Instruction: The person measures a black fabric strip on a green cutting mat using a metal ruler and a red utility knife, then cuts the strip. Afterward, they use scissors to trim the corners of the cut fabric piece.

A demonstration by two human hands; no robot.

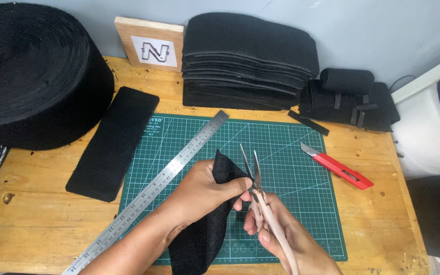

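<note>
the left hand (204,186) pinches a folded black felt piece (207,224) at lower centre of the frame, fingers clamped on its upper edge so the fabric stands up taut for the blades. the right hand (286,237) is closed around the handles of scissors (253,175), blades slightly apart, just beside the felt's edge. beneath lies a green cutting mat (291,153), a steel ruler (179,168) slanting across its left side. a red utility knife (339,170) rests to the right; a felt strip (115,140) lies left, stacked felt sheets (248,58) at the top.
</note>
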